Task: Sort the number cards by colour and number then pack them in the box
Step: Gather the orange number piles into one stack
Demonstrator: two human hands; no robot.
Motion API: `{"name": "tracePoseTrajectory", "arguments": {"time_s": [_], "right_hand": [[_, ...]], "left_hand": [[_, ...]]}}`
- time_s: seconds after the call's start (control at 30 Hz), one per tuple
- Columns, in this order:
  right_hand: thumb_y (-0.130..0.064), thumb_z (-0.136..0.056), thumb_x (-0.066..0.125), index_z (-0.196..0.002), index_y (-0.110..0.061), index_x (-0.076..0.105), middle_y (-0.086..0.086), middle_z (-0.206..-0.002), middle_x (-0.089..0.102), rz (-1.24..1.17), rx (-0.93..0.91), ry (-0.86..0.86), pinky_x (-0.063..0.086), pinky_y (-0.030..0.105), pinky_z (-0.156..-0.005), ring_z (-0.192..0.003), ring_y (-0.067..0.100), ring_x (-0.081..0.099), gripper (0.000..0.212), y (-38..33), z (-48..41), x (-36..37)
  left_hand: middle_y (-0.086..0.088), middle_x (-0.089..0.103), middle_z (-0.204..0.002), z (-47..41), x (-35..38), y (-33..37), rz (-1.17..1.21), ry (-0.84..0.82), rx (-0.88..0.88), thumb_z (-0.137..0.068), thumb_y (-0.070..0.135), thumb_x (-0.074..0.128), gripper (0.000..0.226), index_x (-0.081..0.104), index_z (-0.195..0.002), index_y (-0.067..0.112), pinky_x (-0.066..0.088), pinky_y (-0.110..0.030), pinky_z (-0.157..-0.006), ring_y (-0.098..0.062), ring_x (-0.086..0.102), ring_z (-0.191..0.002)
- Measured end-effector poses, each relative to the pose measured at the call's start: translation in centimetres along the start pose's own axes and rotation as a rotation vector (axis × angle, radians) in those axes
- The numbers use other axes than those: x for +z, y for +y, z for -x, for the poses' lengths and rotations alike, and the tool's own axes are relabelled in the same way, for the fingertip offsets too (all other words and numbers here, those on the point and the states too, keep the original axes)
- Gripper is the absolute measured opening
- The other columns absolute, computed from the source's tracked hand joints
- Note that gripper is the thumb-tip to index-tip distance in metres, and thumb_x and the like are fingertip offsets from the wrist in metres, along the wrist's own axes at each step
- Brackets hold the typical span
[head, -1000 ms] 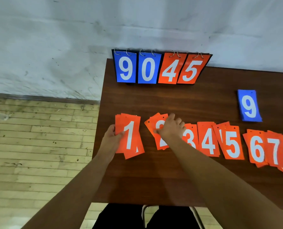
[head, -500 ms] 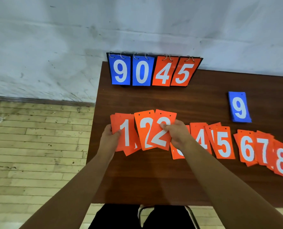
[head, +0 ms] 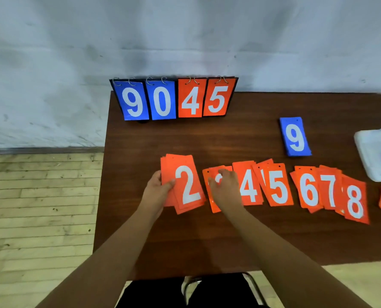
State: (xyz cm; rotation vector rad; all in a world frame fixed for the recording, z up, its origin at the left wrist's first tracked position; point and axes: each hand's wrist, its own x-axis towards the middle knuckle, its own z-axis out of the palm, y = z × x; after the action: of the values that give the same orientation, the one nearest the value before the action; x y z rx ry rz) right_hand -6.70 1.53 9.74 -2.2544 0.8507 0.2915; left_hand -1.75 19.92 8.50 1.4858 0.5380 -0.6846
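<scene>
1. The left grip [head: 157,187] pinches the 2 stack [head: 186,185] of orange cards, thumb on its face, at the left end of the row.
2. The right grip [head: 225,187] curls round the next orange pile [head: 214,205], just to the right, and hides its number.
3. The 4 pile [head: 248,185], 5 pile [head: 278,187], 6 pile [head: 308,190], 7 pile [head: 329,190] and 8 pile [head: 355,201] lie farther right on the tabletop [head: 229,138].
4. The blue 9 stack [head: 295,137] lies farther back, near a white box [head: 376,156] at the right.

L hand [head: 157,188] holds orange cards [head: 185,185], R hand [head: 226,187] on cards
</scene>
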Motion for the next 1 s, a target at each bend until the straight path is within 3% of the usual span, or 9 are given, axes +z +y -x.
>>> {"name": "tracePoseTrajectory", "arguments": {"time_s": [0.1,0.17,0.37,0.53,0.67,0.73,0.83,0.93,1.0], "right_hand": [[-0.038,-0.098,0.047,-0.132,-0.007,0.049,0.016,-0.135,0.045,0.409,-0.109,0.028,0.038,0.04,-0.105,-0.125,0.031,0.042,0.046,3.0,0.8,-0.1],[-0.043,-0.099,0.044,-0.14,-0.01,0.04,0.016,-0.142,0.038,0.528,-0.158,-0.035,0.033,0.039,-0.11,-0.133,0.032,0.035,0.053,3.9,1.6,0.9],[-0.044,-0.089,0.063,-0.14,-0.03,0.035,0.016,-0.147,0.029,0.535,-0.172,-0.073,0.026,0.049,-0.113,-0.139,0.037,0.025,0.059,2.9,2.2,3.1],[-0.048,-0.075,0.075,-0.143,-0.017,0.025,0.018,-0.141,0.039,0.501,0.037,-0.124,0.031,0.047,-0.108,-0.133,0.037,0.036,0.09,1.3,0.4,2.7],[-0.046,-0.078,0.074,-0.138,-0.013,0.035,0.015,-0.139,0.042,0.49,0.026,-0.173,0.035,0.044,-0.107,-0.131,0.033,0.04,0.08,1.3,0.3,2.6],[-0.038,-0.083,0.072,-0.133,-0.012,0.043,0.014,-0.135,0.045,0.397,0.007,-0.141,0.039,0.04,-0.103,-0.126,0.031,0.045,0.063,1.7,0.4,2.1],[-0.022,-0.093,0.062,-0.132,-0.008,0.049,0.012,-0.132,0.056,-0.072,0.141,-0.179,0.048,0.037,-0.094,-0.117,0.029,0.057,0.043,2.1,-0.2,0.3],[-0.019,-0.093,0.064,-0.134,-0.007,0.052,0.009,-0.131,0.06,-0.516,0.352,-0.231,0.05,0.039,-0.093,-0.116,0.03,0.059,0.044,1.6,-0.3,-1.5],[-0.021,-0.091,0.066,-0.134,-0.009,0.053,0.008,-0.131,0.06,-0.539,0.324,-0.273,0.05,0.04,-0.094,-0.115,0.028,0.06,0.046,1.1,-0.1,-1.9]], "left_hand": [[-0.007,0.067,-0.118,0.0,-0.1,-0.5,0.038,0.038,-0.069,-0.096,0.013,0.058,0.023,0.057,-0.118,0.018,0.053,-0.05,-0.093,-0.026,0.067,-0.104],[-0.009,0.067,-0.119,-0.1,-0.2,-1.0,0.063,0.076,-0.094,-0.097,0.012,0.055,0.022,0.057,-0.118,0.016,0.053,-0.052,-0.093,-0.027,0.067,-0.103],[-0.003,0.067,-0.113,0.1,-0.9,-1.6,0.035,0.158,-0.116,-0.097,0.019,0.054,0.025,0.053,-0.122,0.019,0.055,-0.05,-0.089,-0.025,0.068,-0.099],[-0.002,0.066,-0.115,0.6,-2.1,-1.8,0.001,0.213,-0.052,-0.098,0.02,0.054,0.024,0.053,-0.122,0.02,0.057,-0.045,-0.085,-0.022,0.068,-0.099],[0.0,0.062,-0.117,0.8,-2.7,-1.8,-0.077,0.315,0.003,-0.098,0.022,0.052,0.021,0.05,-0.119,0.024,0.056,-0.037,-0.079,-0.02,0.064,-0.101],[0.002,0.06,-0.116,0.9,-2.7,-1.8,-0.097,0.35,0.025,-0.098,0.023,0.052,0.026,0.048,-0.124,0.022,0.053,-0.03,-0.071,-0.019,0.063,-0.1],[0.003,0.058,-0.115,1.0,-2.3,-1.5,-0.116,0.358,0.025,-0.099,0.021,0.05,0.031,0.045,-0.13,0.019,0.051,-0.029,-0.069,-0.017,0.061,-0.097],[-0.001,0.059,-0.116,1.1,-1.1,-1.4,-0.114,0.317,-0.008,-0.098,0.017,0.051,0.031,0.047,-0.128,0.018,0.055,-0.036,-0.076,-0.02,0.062,-0.099],[-0.001,0.062,-0.116,1.4,0.2,-1.1,-0.113,0.245,-0.046,-0.097,0.018,0.052,0.028,0.05,-0.125,0.021,0.057,-0.044,-0.083,-0.022,0.065,-0.099]]}}
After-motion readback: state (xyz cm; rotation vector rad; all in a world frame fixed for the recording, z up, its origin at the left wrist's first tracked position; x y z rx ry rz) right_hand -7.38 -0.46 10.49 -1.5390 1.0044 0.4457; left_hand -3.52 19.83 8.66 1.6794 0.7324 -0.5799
